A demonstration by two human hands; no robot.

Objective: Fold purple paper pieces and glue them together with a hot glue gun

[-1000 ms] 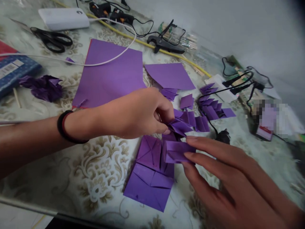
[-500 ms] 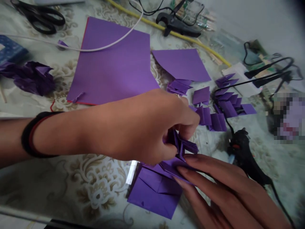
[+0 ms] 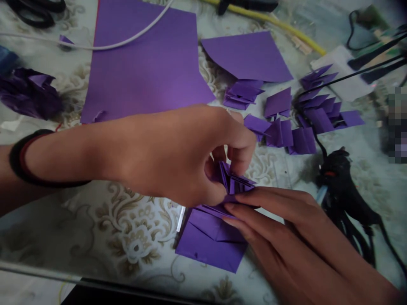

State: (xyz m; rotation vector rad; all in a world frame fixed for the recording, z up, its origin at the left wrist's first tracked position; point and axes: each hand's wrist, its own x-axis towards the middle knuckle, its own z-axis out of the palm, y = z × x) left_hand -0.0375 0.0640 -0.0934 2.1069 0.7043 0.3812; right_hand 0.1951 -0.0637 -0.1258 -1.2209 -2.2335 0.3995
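My left hand (image 3: 187,152), with dark bands at its wrist, pinches a small folded purple paper piece (image 3: 235,183) between thumb and curled fingers. Thin upright layers of it stick out of the grip. From the lower right, my right hand (image 3: 286,231) presses its fingertips together against the base of the same folded paper; its thumb is hidden. Under both hands lies a larger folded purple paper square (image 3: 213,243) with creased flaps. Whether the pinched piece is joined to the square I cannot tell.
Several small folded purple pieces (image 3: 302,140) lie at right, near a black glue gun (image 3: 341,182) with its cable. Behind are a large purple sheet (image 3: 149,59), a smaller sheet (image 3: 251,55) and a white cord (image 3: 127,42). Crumpled purple paper (image 3: 30,95) and black scissors (image 3: 38,15) sit left.
The camera view has shifted, so the table things sit higher in the picture. Both hands keep their hold on the folded paper, with the left fingers slightly more spread around it.
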